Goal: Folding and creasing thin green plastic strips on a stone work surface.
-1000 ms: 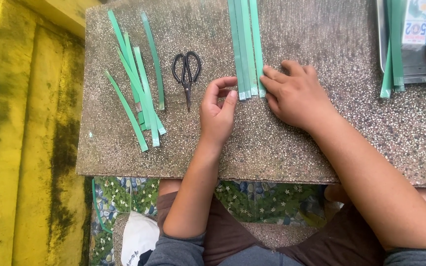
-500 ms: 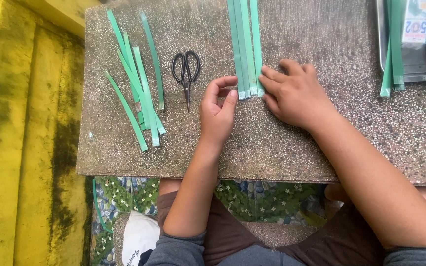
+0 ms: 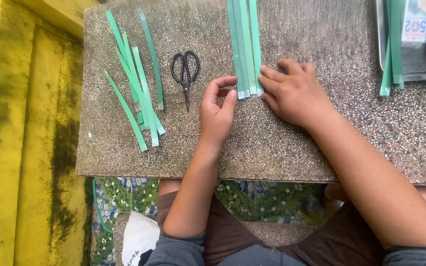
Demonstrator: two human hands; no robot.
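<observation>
Several long green strips (image 3: 245, 44) lie side by side on a speckled stone slab (image 3: 272, 148), running away from me. My left hand (image 3: 218, 111) rests on its edge just left of their near ends, thumb and fingers curled toward them. My right hand (image 3: 297, 93) lies flat just right of the strips, fingertips touching the near ends. Black scissors (image 3: 185, 71) lie shut to the left of my left hand.
A loose pile of shorter green strips (image 3: 139, 93) lies at the slab's left. A metal tray (image 3: 410, 49) at the top right holds more strips, a small box and a tape roll. A yellow stained wall (image 3: 20, 148) stands left; a white bag (image 3: 136, 241) is by my knees.
</observation>
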